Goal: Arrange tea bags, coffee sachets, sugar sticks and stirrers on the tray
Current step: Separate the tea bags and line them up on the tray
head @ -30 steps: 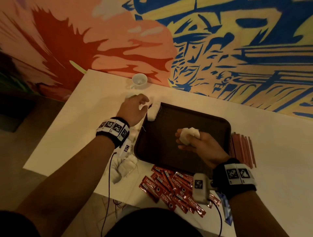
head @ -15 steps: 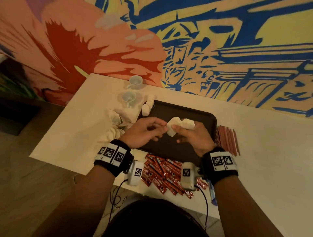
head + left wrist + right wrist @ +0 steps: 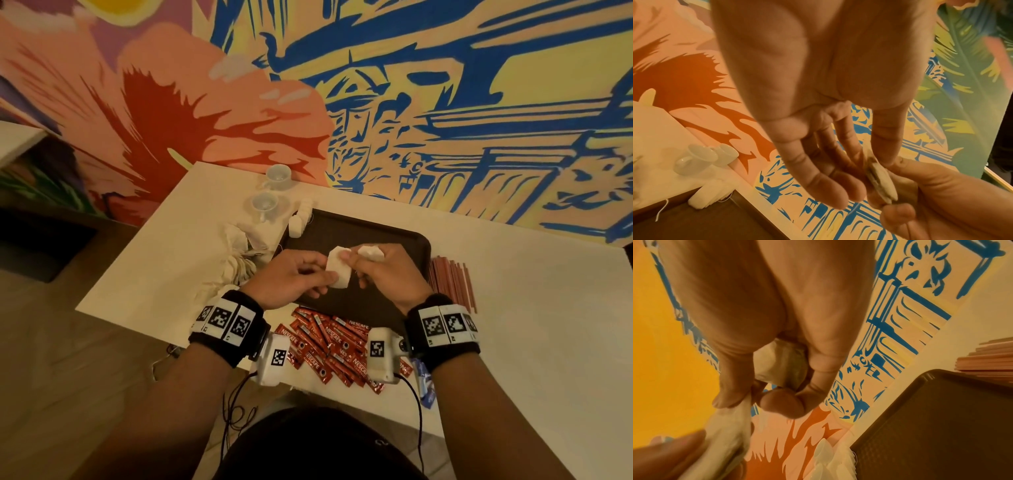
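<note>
Pinching one tea bag (image 3: 338, 271): both hands (image 3: 342, 274).

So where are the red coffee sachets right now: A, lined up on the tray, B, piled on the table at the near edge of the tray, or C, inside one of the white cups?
B: the red coffee sachets lie in a loose heap on the white table, just outside the near rim of the dark tray.
</note>
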Available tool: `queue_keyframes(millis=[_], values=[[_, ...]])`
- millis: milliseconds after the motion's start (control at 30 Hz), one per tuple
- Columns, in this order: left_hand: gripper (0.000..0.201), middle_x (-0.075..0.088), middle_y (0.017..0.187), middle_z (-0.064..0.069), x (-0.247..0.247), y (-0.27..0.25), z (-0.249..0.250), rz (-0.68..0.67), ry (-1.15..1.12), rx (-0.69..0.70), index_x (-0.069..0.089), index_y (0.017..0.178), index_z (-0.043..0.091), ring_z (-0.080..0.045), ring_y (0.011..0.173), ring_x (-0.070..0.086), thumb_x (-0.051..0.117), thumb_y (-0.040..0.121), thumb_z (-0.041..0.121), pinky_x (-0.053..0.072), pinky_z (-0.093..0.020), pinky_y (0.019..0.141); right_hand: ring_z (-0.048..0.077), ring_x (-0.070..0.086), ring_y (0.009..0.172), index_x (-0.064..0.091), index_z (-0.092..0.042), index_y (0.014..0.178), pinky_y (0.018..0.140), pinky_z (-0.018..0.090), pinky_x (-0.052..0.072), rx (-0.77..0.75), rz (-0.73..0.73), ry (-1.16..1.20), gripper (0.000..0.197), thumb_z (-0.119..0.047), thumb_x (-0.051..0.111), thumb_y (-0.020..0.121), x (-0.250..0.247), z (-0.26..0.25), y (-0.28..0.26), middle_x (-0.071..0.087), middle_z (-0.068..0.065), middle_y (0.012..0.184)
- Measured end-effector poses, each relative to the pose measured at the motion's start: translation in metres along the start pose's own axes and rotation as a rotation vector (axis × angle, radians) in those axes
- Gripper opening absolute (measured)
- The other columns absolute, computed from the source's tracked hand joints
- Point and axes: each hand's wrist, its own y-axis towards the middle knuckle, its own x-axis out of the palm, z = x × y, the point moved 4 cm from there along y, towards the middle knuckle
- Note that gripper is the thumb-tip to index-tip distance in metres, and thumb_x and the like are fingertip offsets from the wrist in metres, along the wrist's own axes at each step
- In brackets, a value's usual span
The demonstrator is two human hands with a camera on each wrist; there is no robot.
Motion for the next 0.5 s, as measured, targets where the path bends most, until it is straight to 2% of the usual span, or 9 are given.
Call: queue_keyframes(millis=[133, 233, 300, 367, 433, 500], values=[[0.02, 0.075, 0.093, -0.004, 0.004, -0.003, 0.002, 0.042, 0.016, 0.011, 0.075, 0.105, 0.016, -0.014, 0.08, 0.069, 0.069, 0.093, 0.031, 0.059, -0.033, 0.079, 0.02, 0.052, 0.058, 0.078, -0.016, 0.097, 0.061, 0.03, 0.044, -0.046, -0.064, -0.081, 0.019, -0.034, 0.072, 0.093, 0.003, -0.009, -0.003, 0.062, 0.018, 0.07], [0.015, 0.074, 0.084, -0.008, 0.005, -0.004, 0.003, 0.087, 0.048, 0.036, 0.076, 0.097, 0.014, -0.012, 0.075, 0.068, 0.07, 0.092, 0.028, 0.059, -0.033, 0.075, 0.018, 0.051, 0.057, 0.079, -0.015, 0.097, 0.058, 0.03, 0.043, -0.082, -0.057, -0.089, 0.021, -0.035, 0.073, 0.092, 0.004, -0.014, 0.0, 0.064, 0.022, 0.073], [0.016, 0.073, 0.085, -0.014, 0.003, -0.003, 0.002, 0.092, 0.07, 0.04, 0.076, 0.094, 0.013, -0.015, 0.075, 0.068, 0.071, 0.091, 0.028, 0.059, -0.036, 0.076, 0.016, 0.051, 0.056, 0.079, -0.014, 0.097, 0.056, 0.027, 0.042, -0.084, -0.058, -0.097, 0.022, -0.034, 0.072, 0.092, 0.003, -0.016, 0.002, 0.065, 0.014, 0.07], [0.013, 0.073, 0.084, -0.013, 0.0, -0.003, 0.002, 0.083, 0.086, 0.04, 0.076, 0.091, 0.017, -0.016, 0.076, 0.069, 0.071, 0.091, 0.029, 0.059, -0.035, 0.075, 0.014, 0.05, 0.056, 0.079, -0.014, 0.096, 0.056, 0.024, 0.041, -0.074, -0.083, -0.121, 0.022, -0.034, 0.072, 0.092, 0.004, -0.016, 0.005, 0.063, 0.005, 0.066], [0.011, 0.073, 0.08, -0.006, -0.004, 0.0, 0.001, 0.068, 0.103, 0.028, 0.076, 0.087, 0.019, -0.011, 0.074, 0.068, 0.071, 0.091, 0.028, 0.059, -0.027, 0.072, 0.012, 0.051, 0.057, 0.079, -0.016, 0.097, 0.058, 0.024, 0.042, -0.056, -0.117, -0.146, 0.022, -0.036, 0.07, 0.094, 0.006, -0.014, 0.009, 0.062, -0.002, 0.064], [0.015, 0.07, 0.076, 0.0, -0.011, 0.003, 0.0, 0.064, 0.142, -0.001, 0.077, 0.088, 0.012, -0.002, 0.068, 0.066, 0.071, 0.092, 0.025, 0.052, -0.016, 0.065, 0.01, 0.053, 0.059, 0.078, -0.021, 0.102, 0.06, 0.025, 0.045, -0.037, -0.125, -0.173, 0.023, -0.039, 0.065, 0.097, 0.007, -0.013, 0.014, 0.064, -0.008, 0.067]])
